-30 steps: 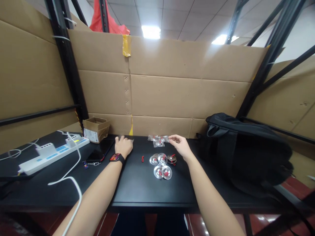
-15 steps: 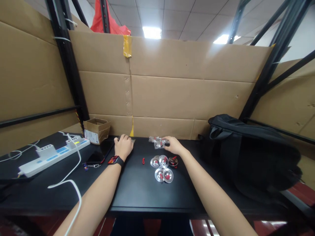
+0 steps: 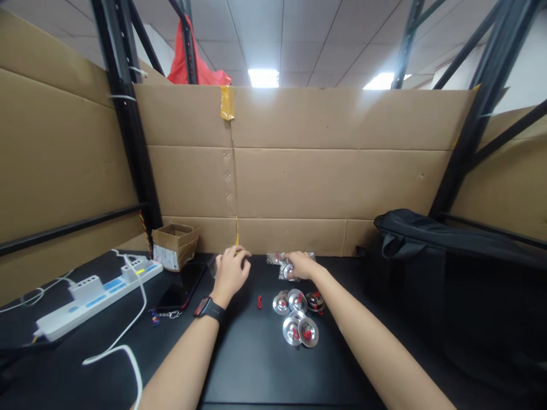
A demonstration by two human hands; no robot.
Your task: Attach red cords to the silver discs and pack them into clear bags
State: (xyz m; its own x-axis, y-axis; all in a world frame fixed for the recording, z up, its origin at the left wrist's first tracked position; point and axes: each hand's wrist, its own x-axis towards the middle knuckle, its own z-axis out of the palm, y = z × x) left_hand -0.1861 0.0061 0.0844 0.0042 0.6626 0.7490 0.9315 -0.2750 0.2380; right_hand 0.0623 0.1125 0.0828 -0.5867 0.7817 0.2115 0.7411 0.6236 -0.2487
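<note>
My right hand [image 3: 301,265] reaches to the back of the table, its fingers closed on a finger cymbal in a clear plastic bag [image 3: 287,271]. More bagged cymbals [image 3: 273,258] lie under and beside it. My left hand [image 3: 233,274], wearing a smartwatch [image 3: 208,308], is loosely bent with its fingers apart, and nothing shows in it. Clear plastic [image 3: 212,266] lies just to its left. Between my forearms, several silver finger cymbals [image 3: 308,332] with red loops lie loose, some overlapping. A darker cymbal [image 3: 315,302] sits by my right forearm. One small red loop [image 3: 259,302] lies apart to the left.
At the left are a white power strip [image 3: 98,299] with cables, a phone [image 3: 173,299] with a charm chain, and a small open cardboard box [image 3: 175,246]. A black bag [image 3: 448,296] stands at the right. Cardboard walls [image 3: 294,182] and black rack posts enclose the table.
My left hand has moved right, away from the clear plastic. My right hand has come further over the bagged cymbals. The view has tilted up, so the scene sits lower.
</note>
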